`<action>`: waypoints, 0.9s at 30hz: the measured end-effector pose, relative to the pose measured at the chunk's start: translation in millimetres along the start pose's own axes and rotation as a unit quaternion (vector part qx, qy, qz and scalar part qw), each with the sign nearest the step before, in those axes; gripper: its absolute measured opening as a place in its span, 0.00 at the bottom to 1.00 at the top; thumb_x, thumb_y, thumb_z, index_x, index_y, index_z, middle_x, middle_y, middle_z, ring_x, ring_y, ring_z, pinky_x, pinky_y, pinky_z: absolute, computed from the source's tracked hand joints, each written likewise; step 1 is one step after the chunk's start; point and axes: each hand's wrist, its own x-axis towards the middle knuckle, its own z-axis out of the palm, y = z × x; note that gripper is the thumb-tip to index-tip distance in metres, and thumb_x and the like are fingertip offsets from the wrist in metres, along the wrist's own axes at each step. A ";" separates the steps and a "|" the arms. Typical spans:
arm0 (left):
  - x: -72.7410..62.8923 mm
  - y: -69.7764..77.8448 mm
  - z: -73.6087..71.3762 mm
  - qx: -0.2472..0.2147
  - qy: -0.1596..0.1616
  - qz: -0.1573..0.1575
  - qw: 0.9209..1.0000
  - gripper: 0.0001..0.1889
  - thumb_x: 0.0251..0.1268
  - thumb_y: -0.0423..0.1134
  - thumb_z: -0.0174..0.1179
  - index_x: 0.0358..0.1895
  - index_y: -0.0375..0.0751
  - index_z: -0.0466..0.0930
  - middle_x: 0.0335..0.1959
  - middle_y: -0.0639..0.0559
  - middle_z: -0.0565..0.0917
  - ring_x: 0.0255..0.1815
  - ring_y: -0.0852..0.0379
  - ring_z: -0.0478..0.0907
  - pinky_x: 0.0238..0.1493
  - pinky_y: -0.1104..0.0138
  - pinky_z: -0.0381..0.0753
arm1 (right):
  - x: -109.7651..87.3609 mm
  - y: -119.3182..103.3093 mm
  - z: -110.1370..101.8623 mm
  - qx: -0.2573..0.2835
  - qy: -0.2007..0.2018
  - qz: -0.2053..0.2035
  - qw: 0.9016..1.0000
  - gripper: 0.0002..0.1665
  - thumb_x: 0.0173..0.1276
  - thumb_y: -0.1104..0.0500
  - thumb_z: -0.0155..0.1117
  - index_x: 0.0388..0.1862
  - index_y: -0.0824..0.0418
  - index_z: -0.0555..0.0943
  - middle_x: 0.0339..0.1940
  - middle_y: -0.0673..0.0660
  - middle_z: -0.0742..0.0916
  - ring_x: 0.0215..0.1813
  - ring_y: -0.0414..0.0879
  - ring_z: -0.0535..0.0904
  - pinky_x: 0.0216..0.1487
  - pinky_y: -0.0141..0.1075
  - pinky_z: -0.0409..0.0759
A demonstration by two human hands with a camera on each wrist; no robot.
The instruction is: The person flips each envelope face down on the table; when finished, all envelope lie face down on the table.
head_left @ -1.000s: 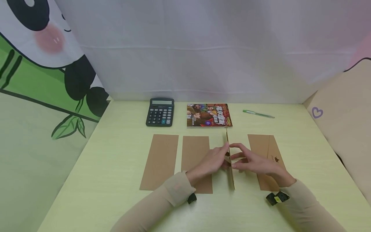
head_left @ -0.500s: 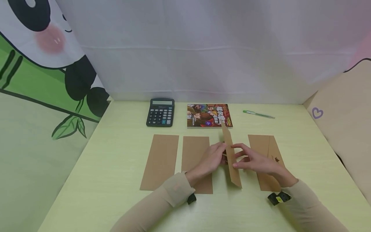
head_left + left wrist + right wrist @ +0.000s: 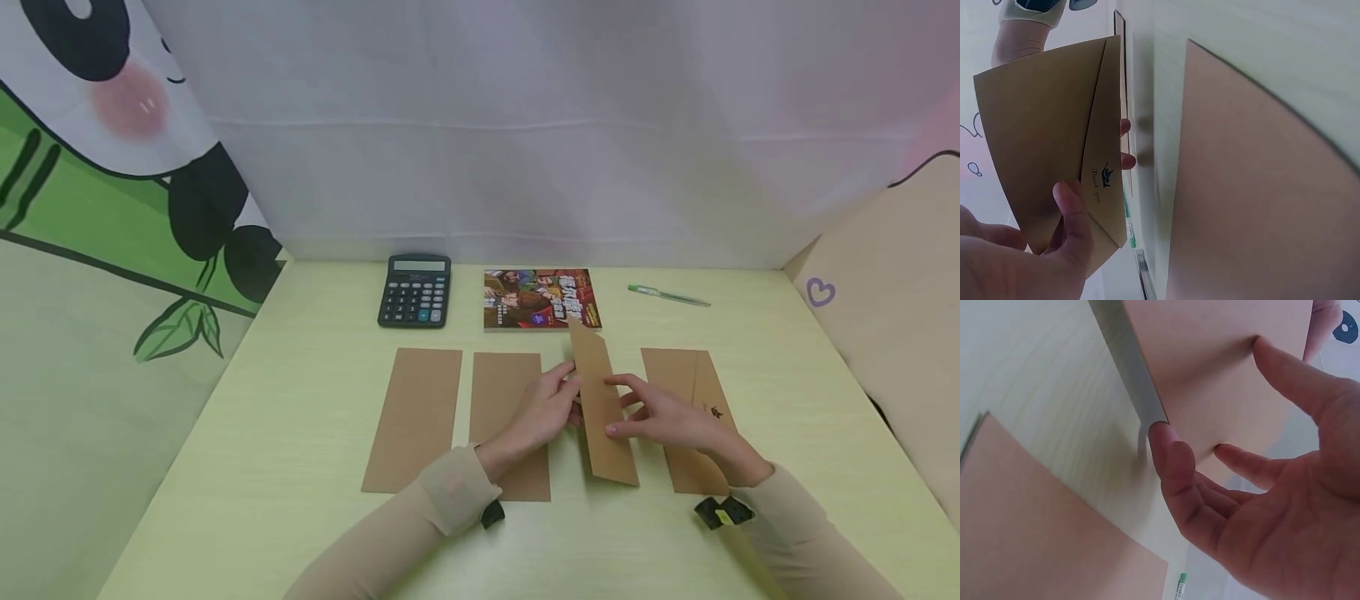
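Note:
A brown kraft envelope point(image 3: 596, 358) stands tilted on its long edge between my hands, its plain face toward the right. In the left wrist view, its flap side shows a small black crown and "Thank you" print. My left hand point(image 3: 536, 412) pinches it at the edge, the thumb point(image 3: 1071, 203) lying on the flap side. My right hand point(image 3: 663, 417) holds it from the other side. Two of its fingertips press the plain face in the right wrist view, while other fingers point(image 3: 1163, 440) curl at the lower edge. Part of the left fingers is hidden behind the envelope.
Two plain-side-up envelopes lie left, one at far left point(image 3: 412, 421) and one under the left forearm point(image 3: 504, 387). Another envelope point(image 3: 675, 375), flap side up, lies partly beneath the right hand. Behind are a calculator point(image 3: 415, 292), a comic-style book point(image 3: 536, 298) and a green pen point(image 3: 669, 295).
The held envelope has turned from nearly upright to leaning left, so its plain face shows more from above. Its near end has swung right; both hands have shifted only slightly.

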 end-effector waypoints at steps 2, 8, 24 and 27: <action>0.5 -1.6 -0.2 0.001 0.006 -0.004 1.000 0.20 0.76 0.39 0.46 0.66 0.36 0.68 0.30 0.50 0.83 0.28 0.39 0.80 0.32 0.51 0.80 | 0.1 1.6 0.0 -0.009 0.004 0.001 1.000 0.47 0.61 0.47 0.69 0.72 0.58 0.58 0.58 0.68 0.74 0.48 0.56 0.79 0.44 0.47 0.78; 2.5 -5.9 -1.4 0.019 0.034 -0.022 0.999 0.13 0.73 0.38 0.52 0.55 0.38 0.73 0.22 0.49 0.81 0.23 0.41 0.79 0.21 0.65 0.76 | 3.1 7.8 0.5 -0.032 0.019 0.016 0.999 0.48 0.58 0.43 0.71 0.71 0.58 0.60 0.53 0.66 0.77 0.46 0.55 0.80 0.43 0.46 0.78; 3.3 -13.2 -7.8 0.089 0.055 -0.039 0.994 0.08 0.68 0.34 0.58 0.47 0.36 0.74 0.17 0.52 0.80 0.18 0.47 0.80 0.17 0.67 0.75 | 5.7 8.6 2.3 -0.103 0.042 0.042 0.993 0.51 0.53 0.41 0.74 0.68 0.63 0.63 0.50 0.64 0.79 0.44 0.53 0.80 0.42 0.46 0.78; 1.6 -14.3 -9.3 0.106 0.044 -0.048 0.992 0.11 0.67 0.33 0.59 0.49 0.35 0.74 0.18 0.51 0.80 0.18 0.48 0.80 0.18 0.66 0.76 | 4.1 5.9 3.0 -0.125 0.047 0.038 0.990 0.50 0.53 0.43 0.75 0.67 0.64 0.65 0.50 0.63 0.79 0.44 0.52 0.79 0.41 0.45 0.78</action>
